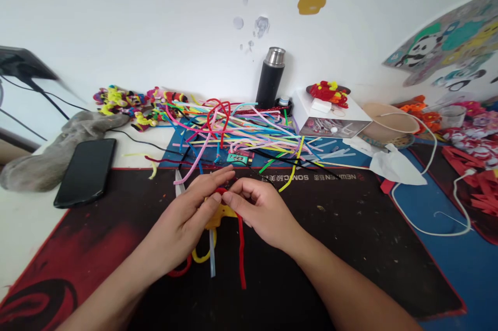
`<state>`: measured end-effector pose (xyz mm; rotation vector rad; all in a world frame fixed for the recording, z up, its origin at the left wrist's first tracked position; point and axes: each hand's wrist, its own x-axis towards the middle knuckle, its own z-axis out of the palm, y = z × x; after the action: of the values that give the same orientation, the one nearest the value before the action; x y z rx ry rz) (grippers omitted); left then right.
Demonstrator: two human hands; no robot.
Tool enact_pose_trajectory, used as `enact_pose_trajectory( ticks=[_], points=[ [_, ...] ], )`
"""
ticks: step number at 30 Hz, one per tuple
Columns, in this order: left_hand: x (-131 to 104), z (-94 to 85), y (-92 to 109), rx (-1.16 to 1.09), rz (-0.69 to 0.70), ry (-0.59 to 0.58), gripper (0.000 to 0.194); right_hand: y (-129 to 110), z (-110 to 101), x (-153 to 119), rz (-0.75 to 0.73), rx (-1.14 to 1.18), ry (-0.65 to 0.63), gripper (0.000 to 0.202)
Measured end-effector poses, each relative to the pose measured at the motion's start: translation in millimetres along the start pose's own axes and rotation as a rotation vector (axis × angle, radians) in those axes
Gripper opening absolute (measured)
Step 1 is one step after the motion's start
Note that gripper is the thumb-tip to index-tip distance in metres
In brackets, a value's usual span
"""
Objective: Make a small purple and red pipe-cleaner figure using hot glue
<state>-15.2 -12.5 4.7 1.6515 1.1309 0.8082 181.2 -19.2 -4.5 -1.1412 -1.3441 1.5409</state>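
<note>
My left hand [190, 217] and my right hand [268, 211] meet over the dark mat, thumbs close together. Between them is a red pipe cleaner [241, 253], its loose end hanging down toward me. Thumb and fingers of the right hand pinch it. My left hand is closed around a small yellow fuzzy piece [220, 215], partly hidden by the fingers, with red at its top. From below it stick out a translucent stick [212, 256] and a yellow loop [201, 258]. Scissors lie under the left hand, showing a blade [179, 183] and red handle [182, 270].
Behind my hands lies a heap of colourful pipe cleaners [233, 126]. A black thermos [270, 79] and a white box [330, 113] stand by the wall. On the left are a phone [85, 173] and finished figures [120, 100]. A white cable [428, 232] curls at right.
</note>
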Motion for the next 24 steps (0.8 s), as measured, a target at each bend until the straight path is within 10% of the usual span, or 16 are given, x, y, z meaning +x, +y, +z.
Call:
enact_pose_trajectory(
  ticks=[24],
  points=[
    [11.4, -4.8, 1.0, -0.268, -0.164, 0.066, 0.042, -15.7, -12.8, -0.5, -0.025, -0.003, 0.074, 0.036]
  ],
)
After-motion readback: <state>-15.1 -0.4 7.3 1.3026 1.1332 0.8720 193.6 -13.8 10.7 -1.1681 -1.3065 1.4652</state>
